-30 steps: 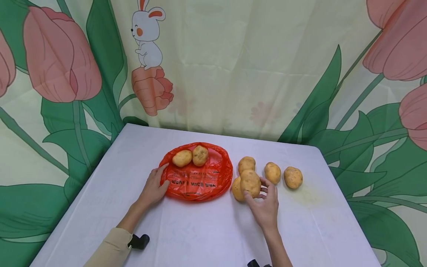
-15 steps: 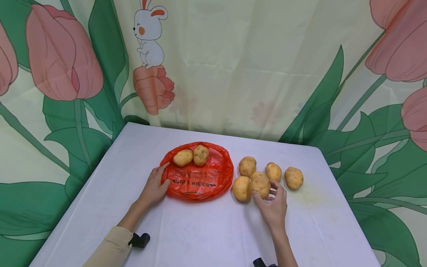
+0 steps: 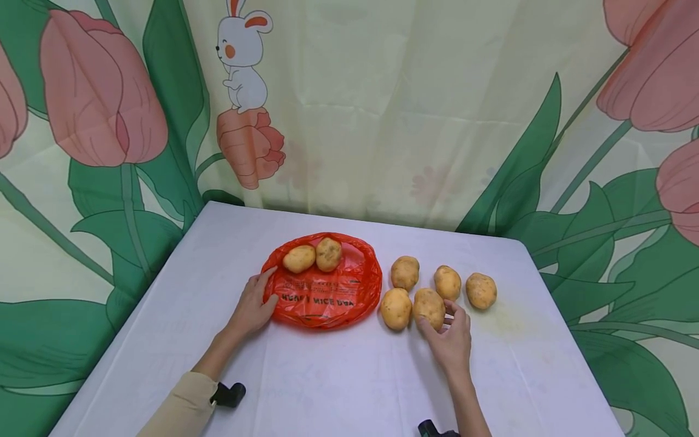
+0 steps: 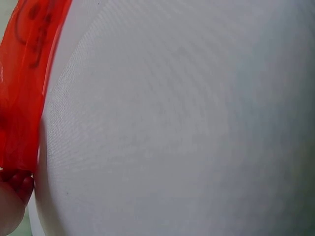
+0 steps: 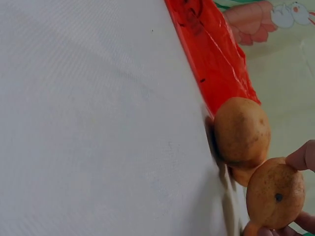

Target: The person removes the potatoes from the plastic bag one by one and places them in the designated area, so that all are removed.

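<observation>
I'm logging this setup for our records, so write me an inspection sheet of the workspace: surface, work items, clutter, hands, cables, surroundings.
Surface: white cloth, faint yellowish patch near the rightmost potato.
Work items: red bag, mouth open, two potatoes inside; to its right, four potatoes on the cloth, plus a held potato.
Clutter: nothing seen.
Hands: left hand holds the bag's rim; right hand grips the held potato between thumb and fingers. Whether that potato touches the cloth, I cannot tell.
Cables: nothing seen.
Surroundings: curtain behind the table, printed with tulips and a rabbit.
</observation>
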Tool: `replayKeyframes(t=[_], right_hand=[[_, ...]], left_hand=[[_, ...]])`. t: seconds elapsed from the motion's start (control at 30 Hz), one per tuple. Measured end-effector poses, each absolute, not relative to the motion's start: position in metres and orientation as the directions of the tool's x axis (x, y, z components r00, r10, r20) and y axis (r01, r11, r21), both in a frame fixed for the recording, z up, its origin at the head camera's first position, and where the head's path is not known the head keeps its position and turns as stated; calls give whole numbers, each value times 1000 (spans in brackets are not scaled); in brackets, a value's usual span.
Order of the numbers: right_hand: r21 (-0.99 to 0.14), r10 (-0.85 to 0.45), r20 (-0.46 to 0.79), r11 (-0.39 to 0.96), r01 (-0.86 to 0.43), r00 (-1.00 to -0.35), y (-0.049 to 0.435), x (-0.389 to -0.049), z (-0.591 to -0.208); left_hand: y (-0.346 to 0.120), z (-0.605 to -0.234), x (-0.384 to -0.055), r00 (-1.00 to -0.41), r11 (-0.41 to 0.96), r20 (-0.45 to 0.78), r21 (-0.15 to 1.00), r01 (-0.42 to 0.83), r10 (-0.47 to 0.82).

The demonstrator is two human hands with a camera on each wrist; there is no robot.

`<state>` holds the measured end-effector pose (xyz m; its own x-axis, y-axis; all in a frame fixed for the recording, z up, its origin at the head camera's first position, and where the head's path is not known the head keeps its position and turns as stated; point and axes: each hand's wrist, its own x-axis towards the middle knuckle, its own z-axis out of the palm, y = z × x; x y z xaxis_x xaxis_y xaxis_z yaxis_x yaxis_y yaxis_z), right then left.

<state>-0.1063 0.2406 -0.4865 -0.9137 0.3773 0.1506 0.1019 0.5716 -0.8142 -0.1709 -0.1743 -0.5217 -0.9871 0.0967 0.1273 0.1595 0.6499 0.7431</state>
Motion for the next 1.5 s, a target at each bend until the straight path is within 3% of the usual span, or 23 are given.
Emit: replayKeyframes(t=[0.97, 1.5], right_hand=[[-777, 393, 75, 599, 193, -917, 250, -101, -493], [-791, 378, 78, 586, 173, -923, 248, -102, -493]], left_hand=[[-175, -522, -172, -990, 654, 109, 743, 144, 94], [-174, -522, -172, -989, 654, 117, 742, 148, 91]])
